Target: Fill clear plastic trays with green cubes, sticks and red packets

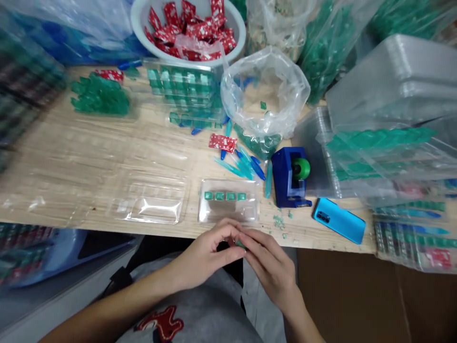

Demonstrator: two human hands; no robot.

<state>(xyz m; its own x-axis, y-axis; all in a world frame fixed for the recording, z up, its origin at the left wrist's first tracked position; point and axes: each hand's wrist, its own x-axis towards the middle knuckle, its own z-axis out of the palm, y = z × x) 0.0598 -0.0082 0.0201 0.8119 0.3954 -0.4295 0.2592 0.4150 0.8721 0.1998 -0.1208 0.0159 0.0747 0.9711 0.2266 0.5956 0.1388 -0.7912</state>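
Note:
Both hands meet at the table's front edge, just below a clear plastic tray (228, 212) with a row of several small green square pieces (230, 196). The fingers of my left hand (214, 247) are curled together around a small green piece (240, 244), mostly hidden by the fingers. My right hand (273, 262) is closed too, its fingertips pressed against the same piece and the left fingertips. Left of that tray lie further clear plastic trays (152, 190), which look bare.
Behind are a bowl (134, 24) of red packets, an open plastic bag (266, 90) and a green pile (100, 95). A blue tape dispenser (283, 183), a blue phone (339, 220), loose blue sticks (244, 164) and stacked clear containers (374, 85) stand to the right. Green crumbs (279, 221) dot the table.

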